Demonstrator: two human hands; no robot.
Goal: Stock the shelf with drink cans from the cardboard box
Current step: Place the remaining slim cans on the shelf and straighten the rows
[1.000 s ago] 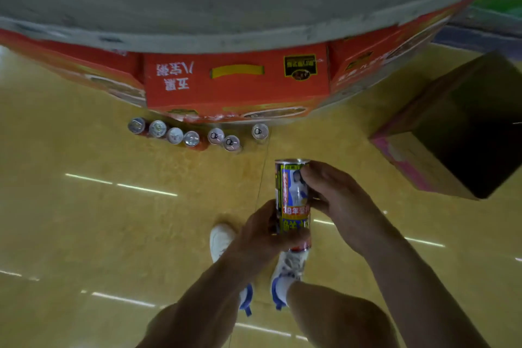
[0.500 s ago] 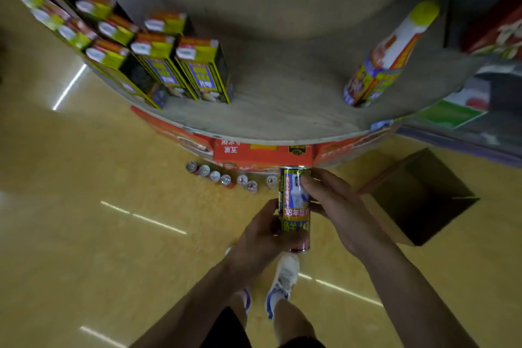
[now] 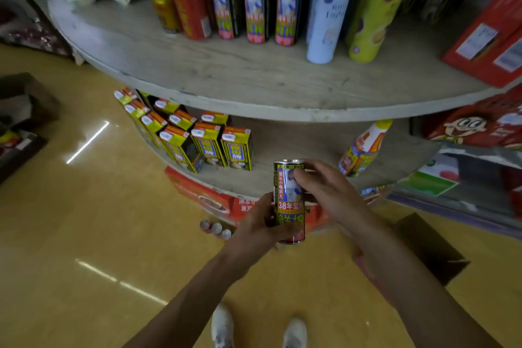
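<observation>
Before the upper shelf (image 3: 254,79): one drink can (image 3: 289,200), upright, my left hand (image 3: 260,226) wrapped round its base, right hand (image 3: 327,195) clamped near its top. Changed since a second ago: that shelf now in sight, matching cans (image 3: 255,8) there, probably my can's row.

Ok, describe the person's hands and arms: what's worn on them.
The left hand and right hand are bare: no gloves, and no rings or watch that I can make out. The left forearm and right forearm are bare too, no sleeve showing down to the frame's bottom edge.
</observation>
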